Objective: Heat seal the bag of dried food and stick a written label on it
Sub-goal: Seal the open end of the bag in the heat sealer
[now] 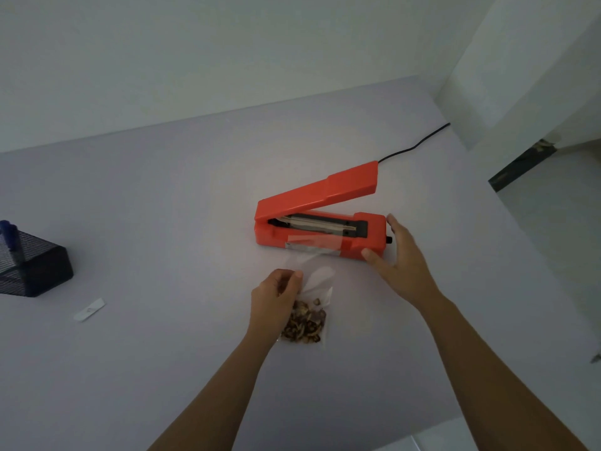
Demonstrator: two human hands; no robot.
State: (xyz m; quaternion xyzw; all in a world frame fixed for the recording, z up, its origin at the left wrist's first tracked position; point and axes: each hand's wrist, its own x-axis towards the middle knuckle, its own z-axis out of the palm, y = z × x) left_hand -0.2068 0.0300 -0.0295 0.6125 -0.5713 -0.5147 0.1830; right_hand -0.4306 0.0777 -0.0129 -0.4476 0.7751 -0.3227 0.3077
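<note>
On the pale table (162, 206), an orange heat sealer (320, 219) stands with its arm raised, so sealing is not yet done. Right hand (395, 255), fingers spread and gripping nothing, rests at the sealer's end. Left hand (276, 297) pinches the clear bag of dried food (309, 317), its open mouth laid across the sealing bar. Blank label (89, 309) lies well apart, unstuck; pen holder (32, 265) beyond.
</note>
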